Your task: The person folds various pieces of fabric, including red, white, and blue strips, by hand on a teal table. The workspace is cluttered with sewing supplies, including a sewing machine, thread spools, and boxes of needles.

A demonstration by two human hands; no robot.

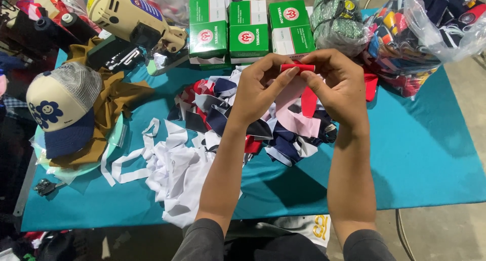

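My left hand (260, 86) and my right hand (336, 81) are raised together above the table, fingertips meeting on a small red fabric strip (297, 67). Both hands pinch it, and a red and pink piece (298, 106) hangs down between my wrists. Below my hands lies a heap of navy, red, white and pink fabric scraps (223, 114). A pile of white strips (172, 170) lies nearer me on the teal table cover (430, 155).
Three green and white boxes (248, 28) stand at the back. A cream cutting machine (131, 18) sits back left, a cap (61, 106) on brown cloth at left, bagged patterned fabrics (425, 33) at right, and a green bundle (336, 18).
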